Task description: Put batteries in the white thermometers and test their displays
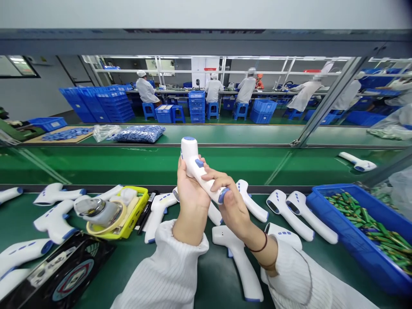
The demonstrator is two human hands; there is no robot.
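Note:
A white infrared thermometer [189, 161] with a blue trigger and blue end caps is held up in front of me, its head pointing up. My left hand [190, 189] is wrapped round its body from the left. The fingers of my right hand [233, 206] close on the handle's lower end, with the thumb at the blue cap. Below my hands another thermometer [240, 257] lies on the green work surface. To the right, two thermometers lie side by side, the nearer-to-centre one [291, 216] and its neighbour [313, 219].
A blue bin [322, 206] of green batteries stands at right. At left are a yellow tray [141, 199] with a dispenser bottle [106, 210], a black marker [148, 210], a black fan [64, 274] and several thermometers. Beyond runs a green conveyor [154, 165]; people in white sit farther off.

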